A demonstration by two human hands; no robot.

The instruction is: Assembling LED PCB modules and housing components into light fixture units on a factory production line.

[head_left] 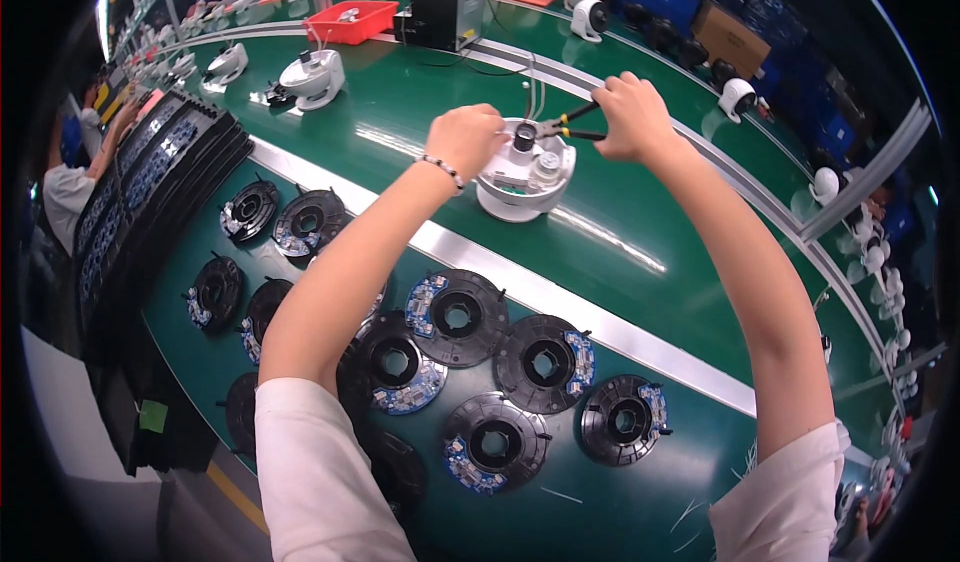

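I see the left hand (466, 138) closed on the white dome housing (525, 177) at upper centre on the green tabletop (640, 232), right hand (630, 117) fisted round the cutters (572, 124) — I'd keep the housing braced and nip small, clear of the lens (524, 139).

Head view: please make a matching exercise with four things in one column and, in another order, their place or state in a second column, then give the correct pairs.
Things:
1. white housing
2. pliers
3. red tray
4. black round parts

Places or states:
A. far along the belt, beside a grey box
B. lying in a group on the near green surface
C. held in the right hand
D. on the belt, steadied by the left hand

Pairs: 1-D, 2-C, 3-A, 4-B
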